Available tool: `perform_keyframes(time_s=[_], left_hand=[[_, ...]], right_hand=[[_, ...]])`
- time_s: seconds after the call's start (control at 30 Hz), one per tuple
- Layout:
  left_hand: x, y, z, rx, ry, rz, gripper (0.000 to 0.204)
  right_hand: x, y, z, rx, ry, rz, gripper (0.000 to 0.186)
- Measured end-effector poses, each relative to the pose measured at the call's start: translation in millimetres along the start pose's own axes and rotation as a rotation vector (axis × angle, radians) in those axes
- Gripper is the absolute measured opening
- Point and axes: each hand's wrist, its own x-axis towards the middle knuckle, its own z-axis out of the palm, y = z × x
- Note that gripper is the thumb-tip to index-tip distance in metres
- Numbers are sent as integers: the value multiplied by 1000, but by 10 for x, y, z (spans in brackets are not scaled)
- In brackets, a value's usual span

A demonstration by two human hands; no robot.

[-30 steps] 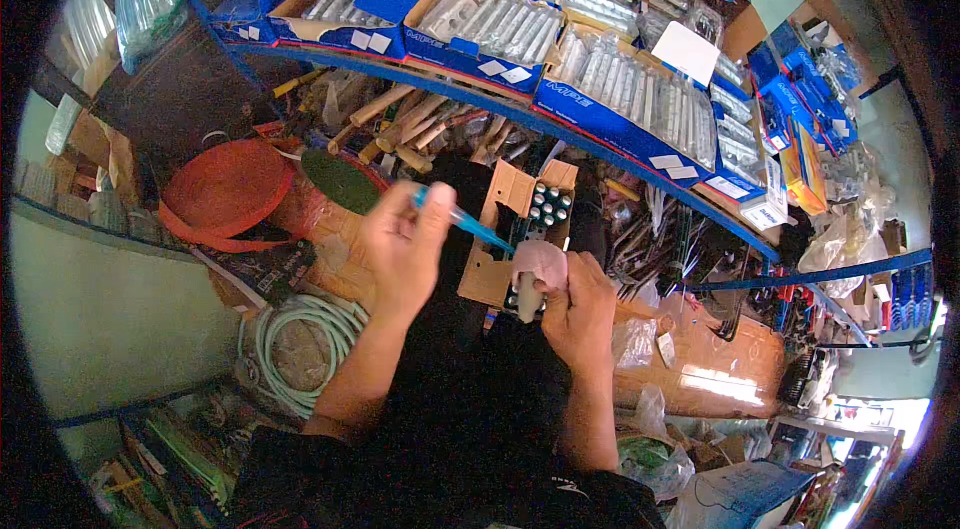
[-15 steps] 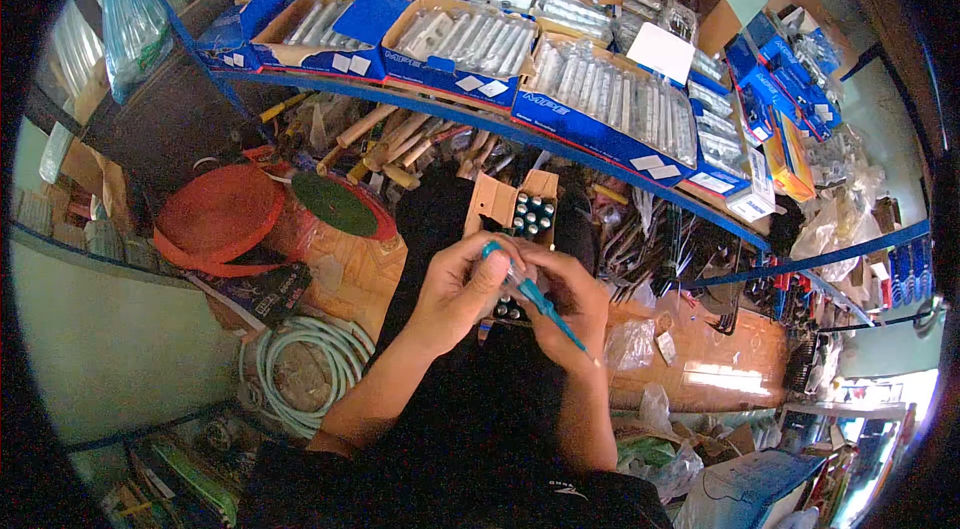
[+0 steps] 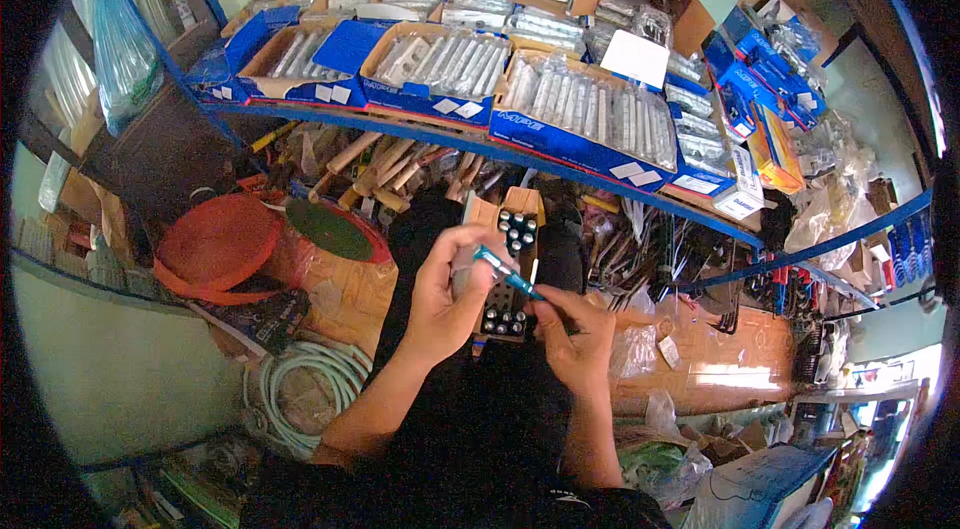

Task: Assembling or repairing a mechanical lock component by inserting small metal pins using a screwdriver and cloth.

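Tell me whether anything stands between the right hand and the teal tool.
Nothing visible does: the right hand meets the teal pen-shaped tool at its lower end, while the left hand holds its upper part.

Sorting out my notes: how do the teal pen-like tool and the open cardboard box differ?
The teal pen-like tool is slim; the open cardboard box is larger. The tool is teal, the box brown. The tool slants between the left hand and right hand; the box is below them, holding silver-topped dark cylinders.

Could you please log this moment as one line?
left hand: holding teal pen-shaped tool; right hand: touching its lower end; below: cardboard box, silver-topped cylinders
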Motion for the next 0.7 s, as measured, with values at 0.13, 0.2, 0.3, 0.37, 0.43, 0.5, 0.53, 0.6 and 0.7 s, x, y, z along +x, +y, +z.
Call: perform_keyframes(time_s=[0.13, 0.2, 0.3, 0.37, 0.43, 0.5, 0.53, 0.6, 0.7], left_hand=[[17, 122, 80, -663, -48, -193, 62], [3, 88, -7, -650, -136, -199, 63], [4, 129, -65, -435, -300, -237, 63], [-10, 187, -54, -344, -293, -225, 71], [-25, 185, -22, -307, -253, -208, 76], [-50, 81, -50, -361, -188, -257, 76], [-60, 48, -66, -418, -127, -307, 76], [-30, 73, -81, -457, -166, -233, 76], [-29, 135, -76, -509, -294, -257, 82]], right_hand=[[-117, 261, 74, 114, -13, 37, 17], [-120, 250, 84, 143, -133, -3, 21], [-107, 171, 75, 182, -173, 19, 22], [-81, 140, 46, 197, -205, 24, 22], [-64, 107, 4, 120, -267, -48, 19], [-67, 14, -20, 196, -342, 1, 19], [-66, -8, -22, 269, -411, 53, 21], [-99, 46, -17, 328, -472, 65, 25], [-192, 143, 40, 457, -509, 100, 35]])
